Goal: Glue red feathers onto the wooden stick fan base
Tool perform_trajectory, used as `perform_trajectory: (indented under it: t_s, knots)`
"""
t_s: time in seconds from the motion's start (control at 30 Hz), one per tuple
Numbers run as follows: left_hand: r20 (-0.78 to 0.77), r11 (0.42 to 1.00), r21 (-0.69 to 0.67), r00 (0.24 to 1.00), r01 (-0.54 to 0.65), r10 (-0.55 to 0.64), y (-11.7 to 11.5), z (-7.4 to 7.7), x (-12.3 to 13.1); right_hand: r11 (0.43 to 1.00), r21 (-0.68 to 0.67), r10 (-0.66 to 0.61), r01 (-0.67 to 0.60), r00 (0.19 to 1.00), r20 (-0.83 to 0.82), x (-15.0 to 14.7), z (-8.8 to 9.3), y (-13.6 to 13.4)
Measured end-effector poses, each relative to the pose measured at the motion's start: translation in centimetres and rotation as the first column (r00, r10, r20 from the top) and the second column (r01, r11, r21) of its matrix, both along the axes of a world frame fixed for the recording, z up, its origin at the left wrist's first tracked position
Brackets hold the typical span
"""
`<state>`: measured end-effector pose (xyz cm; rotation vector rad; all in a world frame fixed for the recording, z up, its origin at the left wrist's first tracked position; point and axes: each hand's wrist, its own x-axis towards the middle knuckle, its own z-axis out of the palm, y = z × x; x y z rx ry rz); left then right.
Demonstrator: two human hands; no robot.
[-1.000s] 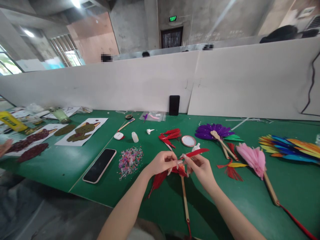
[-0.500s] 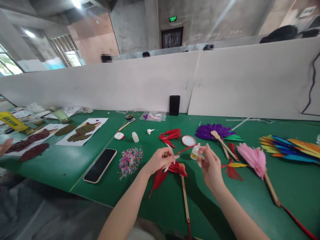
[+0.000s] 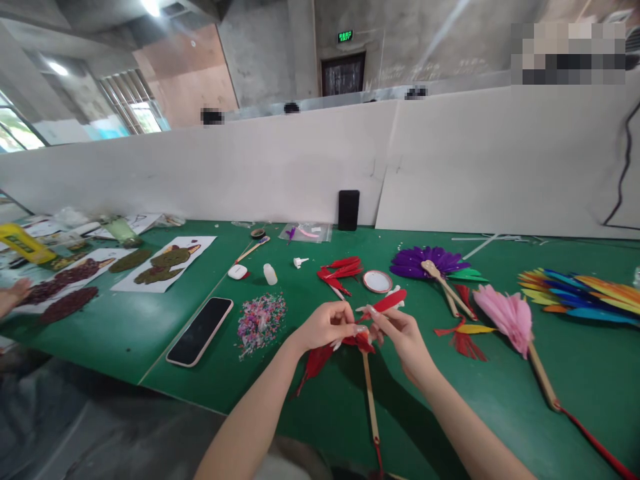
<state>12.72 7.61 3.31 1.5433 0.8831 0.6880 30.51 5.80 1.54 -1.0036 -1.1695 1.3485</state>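
Note:
A single red feather (image 3: 393,302) slants up to the right from between my two hands. My left hand (image 3: 327,325) is closed in a pinch near its lower end. The fingers of my right hand (image 3: 403,337) are pinched along its stem. Just beneath both hands lies a partly made fan with red feathers (image 3: 317,363) and a wooden handle (image 3: 371,400), its top largely covered by my fingers. A white bottle, mostly hidden by the feather, stands behind my right hand. Beyond my hands are loose red feathers (image 3: 345,270) and a round lid (image 3: 377,281).
A purple feather fan (image 3: 425,263), a pink fan (image 3: 505,313) and multicoloured feathers (image 3: 580,297) lie to the right. A phone (image 3: 200,331), scattered beads (image 3: 263,320) and a small white bottle (image 3: 270,274) are on the left. At the far left shows another person's hand (image 3: 14,295).
My right hand has moved left and down to meet my left hand at the red feather. The feather now points higher to the right. The other person's hand has shifted slightly right.

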Motion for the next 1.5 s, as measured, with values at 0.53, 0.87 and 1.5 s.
perform_trajectory:
  t_s: [0.53, 0.87, 1.5]
  knots:
    - [-0.490, 0.526, 0.564, 0.255, -0.636, 0.834, -8.9, -3.4, -17.7, 0.996, -0.028, 0.084, -0.085, 0.996, -0.035, -0.6, -0.2, -0.4]
    - [-0.361, 0.532, 0.572, 0.391, -0.624, 0.847, -9.4, -2.0, -16.3, 0.991, 0.007, 0.135, -0.136, 0.990, 0.032, -0.3, -0.3, -0.3]
    - [-0.024, 0.903, -0.180, 0.919, -0.391, 0.393, -14.4, -1.4, 0.5, 0.972, -0.072, 0.230, -0.222, 0.966, 0.117, -2.2, 2.5, -7.5]
